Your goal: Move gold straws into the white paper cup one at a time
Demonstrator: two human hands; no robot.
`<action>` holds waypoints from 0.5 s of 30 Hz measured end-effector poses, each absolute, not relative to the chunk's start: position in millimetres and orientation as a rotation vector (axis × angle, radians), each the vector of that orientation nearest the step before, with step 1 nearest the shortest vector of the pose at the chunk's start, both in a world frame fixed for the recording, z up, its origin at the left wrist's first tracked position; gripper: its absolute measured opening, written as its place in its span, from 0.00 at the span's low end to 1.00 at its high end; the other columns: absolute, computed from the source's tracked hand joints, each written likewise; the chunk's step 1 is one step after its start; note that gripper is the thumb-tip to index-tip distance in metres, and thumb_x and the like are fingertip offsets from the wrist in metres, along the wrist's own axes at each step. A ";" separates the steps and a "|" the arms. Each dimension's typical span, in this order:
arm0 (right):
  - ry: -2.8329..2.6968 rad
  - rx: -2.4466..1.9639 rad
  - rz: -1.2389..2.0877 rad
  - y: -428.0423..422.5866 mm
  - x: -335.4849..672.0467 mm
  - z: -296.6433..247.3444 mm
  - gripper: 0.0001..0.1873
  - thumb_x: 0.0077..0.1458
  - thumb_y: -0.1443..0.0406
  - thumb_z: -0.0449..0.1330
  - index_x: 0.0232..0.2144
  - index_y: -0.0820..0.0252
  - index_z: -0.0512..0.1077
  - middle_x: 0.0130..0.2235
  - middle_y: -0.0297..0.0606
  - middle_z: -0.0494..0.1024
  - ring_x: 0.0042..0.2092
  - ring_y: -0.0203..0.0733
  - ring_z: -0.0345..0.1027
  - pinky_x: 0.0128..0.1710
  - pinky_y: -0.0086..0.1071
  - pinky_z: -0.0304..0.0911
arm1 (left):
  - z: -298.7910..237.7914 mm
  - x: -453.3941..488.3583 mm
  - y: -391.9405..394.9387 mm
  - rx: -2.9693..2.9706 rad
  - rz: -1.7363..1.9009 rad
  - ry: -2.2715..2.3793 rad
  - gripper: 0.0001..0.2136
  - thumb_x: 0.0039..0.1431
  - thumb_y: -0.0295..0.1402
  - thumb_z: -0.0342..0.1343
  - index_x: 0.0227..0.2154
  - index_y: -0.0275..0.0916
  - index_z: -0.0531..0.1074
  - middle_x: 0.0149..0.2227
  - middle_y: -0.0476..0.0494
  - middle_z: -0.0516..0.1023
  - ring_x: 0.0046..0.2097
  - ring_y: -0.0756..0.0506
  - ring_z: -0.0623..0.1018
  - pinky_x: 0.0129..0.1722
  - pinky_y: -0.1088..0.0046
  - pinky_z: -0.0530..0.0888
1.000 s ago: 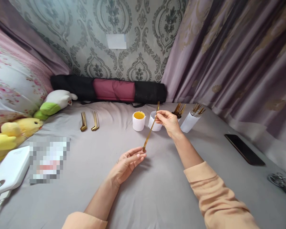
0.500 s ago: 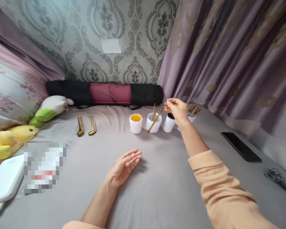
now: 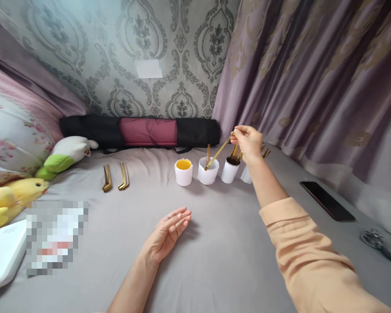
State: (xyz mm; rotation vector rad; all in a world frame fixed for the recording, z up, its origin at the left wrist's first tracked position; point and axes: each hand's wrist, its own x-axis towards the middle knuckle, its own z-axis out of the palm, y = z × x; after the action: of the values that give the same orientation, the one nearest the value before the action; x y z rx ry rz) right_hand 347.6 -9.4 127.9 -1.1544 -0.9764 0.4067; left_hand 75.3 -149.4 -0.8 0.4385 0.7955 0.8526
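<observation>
Pinched by its upper end, a thin gold stick with a short bent tip [image 3: 220, 151] slants down from my right hand [image 3: 250, 142]. Its lower tip is at the mouth of a white-wrapped cup [image 3: 208, 176]; whether it touches the cup is unclear. Other thin sticks [image 3: 208, 152] stand upright in that cup. To its left is a white cup with a yellow inside [image 3: 183, 177]. Right of it, a dark-mouthed white cup [image 3: 229, 174] holds several gold sticks. My left hand [image 3: 168, 232] rests on the grey sheet, fingers stretched out, holding nothing.
Two bundles of bent gold sticks, a left one [image 3: 107, 178] and a right one [image 3: 123, 176], lie on the sheet. Another white cup [image 3: 246, 174] is partly behind my right wrist. A black phone [image 3: 327, 201] lies right, plush toys [image 3: 67, 154] left, a long black-and-maroon bag [image 3: 148, 131] behind.
My right hand has risen slightly, lifting the stick's tip from in front of the cup to its mouth. The whole view has shifted slightly. My left hand stays put.
</observation>
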 end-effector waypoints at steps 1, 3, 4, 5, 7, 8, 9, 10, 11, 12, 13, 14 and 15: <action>-0.975 -1.148 0.388 -8.3 348.1 128.9 0.06 0.44 0.67 0.57 0.29 0.62 0.69 0.25 0.32 0.72 0.24 0.29 0.67 0.23 0.25 0.66 | -0.7 75.2 -149.3 0.436 0.852 0.798 0.16 0.49 0.25 0.58 0.42 0.30 0.69 0.49 0.33 0.70 0.45 0.46 0.74 0.47 0.75 0.71; -0.974 -1.137 0.349 -5.8 349.2 130.3 0.06 0.45 0.67 0.57 0.29 0.63 0.68 0.25 0.32 0.72 0.24 0.30 0.67 0.23 0.25 0.67 | -0.7 75.2 -148.9 0.430 0.850 0.803 0.16 0.49 0.25 0.58 0.43 0.30 0.69 0.49 0.33 0.70 0.45 0.46 0.74 0.46 0.75 0.71; -0.975 -1.132 0.328 -4.3 349.7 130.6 0.06 0.45 0.67 0.56 0.30 0.63 0.68 0.25 0.33 0.72 0.24 0.30 0.67 0.23 0.26 0.67 | -0.8 75.2 -148.7 0.427 0.850 0.806 0.16 0.49 0.25 0.58 0.43 0.30 0.69 0.49 0.33 0.70 0.45 0.46 0.74 0.46 0.75 0.71; -0.980 -1.128 0.307 -2.6 350.3 130.6 0.06 0.45 0.68 0.56 0.30 0.63 0.68 0.25 0.33 0.72 0.24 0.30 0.67 0.23 0.26 0.67 | -1.0 75.2 -148.5 0.425 0.851 0.810 0.16 0.49 0.25 0.58 0.43 0.30 0.69 0.49 0.33 0.70 0.45 0.46 0.74 0.46 0.75 0.71; -0.995 -1.119 0.266 1.0 351.1 129.4 0.06 0.45 0.67 0.56 0.30 0.63 0.68 0.25 0.33 0.72 0.25 0.31 0.68 0.23 0.26 0.67 | -1.4 75.3 -148.3 0.420 0.855 0.819 0.17 0.49 0.25 0.58 0.43 0.29 0.68 0.49 0.33 0.70 0.45 0.46 0.73 0.47 0.75 0.71; -1.003 -1.116 0.247 2.9 351.4 128.3 0.06 0.46 0.67 0.56 0.30 0.63 0.69 0.25 0.33 0.72 0.25 0.31 0.68 0.23 0.26 0.67 | -1.5 75.4 -148.2 0.418 0.857 0.822 0.17 0.49 0.25 0.58 0.44 0.29 0.68 0.49 0.33 0.70 0.46 0.46 0.73 0.47 0.75 0.71; -1.011 -1.115 0.231 4.8 351.6 126.8 0.06 0.46 0.67 0.55 0.30 0.63 0.69 0.25 0.33 0.72 0.25 0.31 0.68 0.24 0.27 0.67 | -1.6 75.4 -148.2 0.418 0.858 0.824 0.17 0.49 0.25 0.58 0.44 0.29 0.68 0.49 0.33 0.70 0.46 0.46 0.73 0.47 0.74 0.70; -1.021 -1.118 0.218 6.6 351.7 125.0 0.06 0.46 0.67 0.55 0.30 0.63 0.69 0.25 0.33 0.72 0.25 0.31 0.68 0.24 0.27 0.67 | -1.6 75.3 -148.3 0.418 0.858 0.823 0.17 0.49 0.25 0.58 0.44 0.29 0.68 0.49 0.32 0.70 0.46 0.46 0.73 0.47 0.74 0.70; -1.034 -1.122 0.210 8.4 351.7 123.0 0.07 0.46 0.67 0.55 0.30 0.63 0.69 0.26 0.33 0.72 0.25 0.31 0.68 0.24 0.27 0.68 | -1.4 75.3 -148.4 0.418 0.858 0.822 0.18 0.49 0.25 0.58 0.44 0.29 0.68 0.49 0.32 0.70 0.46 0.46 0.73 0.47 0.74 0.70; -1.049 -1.127 0.205 10.0 351.4 120.8 0.07 0.46 0.66 0.55 0.30 0.62 0.69 0.26 0.33 0.72 0.26 0.31 0.68 0.24 0.27 0.68 | -1.2 75.2 -148.6 0.418 0.859 0.822 0.18 0.49 0.25 0.58 0.44 0.29 0.67 0.49 0.32 0.70 0.46 0.46 0.73 0.47 0.74 0.70; -1.067 -1.131 0.203 11.5 351.0 118.6 0.07 0.46 0.66 0.55 0.30 0.62 0.69 0.26 0.33 0.72 0.26 0.31 0.68 0.24 0.26 0.68 | -0.9 75.1 -148.7 0.417 0.860 0.825 0.18 0.48 0.25 0.58 0.44 0.29 0.67 0.49 0.32 0.70 0.46 0.45 0.73 0.47 0.74 0.70; -1.085 -1.132 0.204 12.7 350.2 116.4 0.07 0.47 0.66 0.55 0.30 0.62 0.69 0.26 0.33 0.73 0.26 0.31 0.68 0.25 0.26 0.68 | -0.6 75.0 -148.8 0.416 0.861 0.827 0.18 0.48 0.25 0.58 0.44 0.29 0.67 0.49 0.32 0.70 0.46 0.45 0.73 0.47 0.74 0.70; -1.104 -1.131 0.209 13.7 349.2 114.4 0.07 0.47 0.65 0.55 0.30 0.62 0.69 0.27 0.33 0.73 0.26 0.31 0.68 0.25 0.27 0.68 | -0.4 74.9 -148.8 0.415 0.862 0.830 0.18 0.48 0.25 0.58 0.44 0.29 0.67 0.49 0.32 0.70 0.46 0.45 0.73 0.47 0.74 0.70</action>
State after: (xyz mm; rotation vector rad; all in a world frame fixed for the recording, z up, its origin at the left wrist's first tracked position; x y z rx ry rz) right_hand 349.2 13.7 114.4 -1.1310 -1.1039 0.2086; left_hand 74.9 -148.8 -0.4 0.4149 0.8295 0.8616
